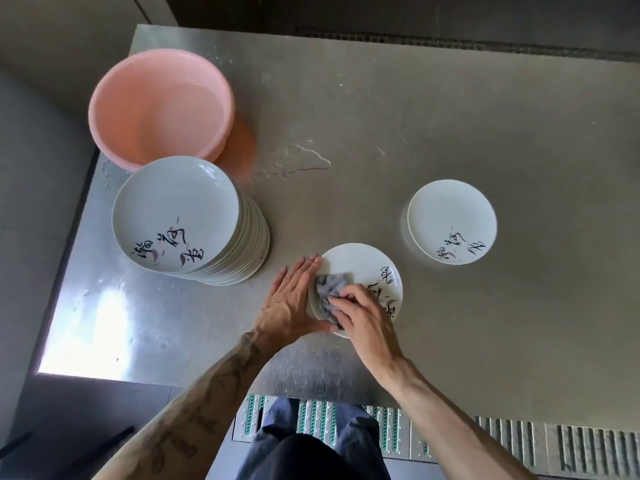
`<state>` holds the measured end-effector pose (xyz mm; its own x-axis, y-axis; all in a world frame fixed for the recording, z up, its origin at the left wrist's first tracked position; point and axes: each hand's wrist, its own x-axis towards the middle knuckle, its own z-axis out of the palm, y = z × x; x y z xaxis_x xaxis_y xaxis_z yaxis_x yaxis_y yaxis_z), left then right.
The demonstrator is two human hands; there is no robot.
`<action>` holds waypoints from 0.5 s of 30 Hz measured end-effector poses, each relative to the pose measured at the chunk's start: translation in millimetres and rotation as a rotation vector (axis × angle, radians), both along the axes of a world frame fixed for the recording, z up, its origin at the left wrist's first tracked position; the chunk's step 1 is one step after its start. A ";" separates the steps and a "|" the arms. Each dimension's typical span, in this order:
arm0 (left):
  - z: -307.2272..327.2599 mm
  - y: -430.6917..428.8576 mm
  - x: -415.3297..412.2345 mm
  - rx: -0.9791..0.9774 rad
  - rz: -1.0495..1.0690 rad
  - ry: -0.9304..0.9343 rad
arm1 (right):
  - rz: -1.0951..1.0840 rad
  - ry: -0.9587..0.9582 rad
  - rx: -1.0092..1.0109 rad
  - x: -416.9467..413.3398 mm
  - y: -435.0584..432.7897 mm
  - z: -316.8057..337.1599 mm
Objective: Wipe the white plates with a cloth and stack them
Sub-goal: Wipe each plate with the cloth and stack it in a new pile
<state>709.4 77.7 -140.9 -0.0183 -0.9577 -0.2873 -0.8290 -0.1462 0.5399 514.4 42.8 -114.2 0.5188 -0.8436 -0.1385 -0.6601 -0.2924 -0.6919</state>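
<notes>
1. In the upper left of the frame, a pink basin (159,105) is sitting on the metal table (450,116). Whether it is holding water is hard to make out.
2. Just below it, a tall stack (176,213) of white plates is standing. Only the top plate's face is showing, and the others are showing as rims.
3. At lower centre, the left hand (287,299) is lying flat with straight fingers against the left rim of a single plate (360,265).
4. A grey cloth (329,289) is lying bunched on that plate, partly hidden under fingers.
5. The right hand (363,317) is curling its fingers onto the cloth, gripping it and covering the plate's near part.
6. At centre right, a low stack (450,220) is resting well apart from the hands. Its plate count is unclear.
</notes>
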 end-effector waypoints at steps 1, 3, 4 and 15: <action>-0.1 -0.4 0.6 0.012 -0.003 0.005 | -0.004 0.055 -0.052 -11.7 -2.5 2.1; -1.0 -1.2 0.8 0.027 0.002 0.013 | -0.076 0.126 -0.122 -34.2 -6.8 3.5; -1.1 -1.4 0.2 0.029 0.003 0.013 | -0.143 0.139 -0.113 -37.8 -6.4 4.7; -1.3 -1.3 -0.6 0.031 -0.001 0.010 | -0.164 0.134 -0.070 -23.1 8.6 5.0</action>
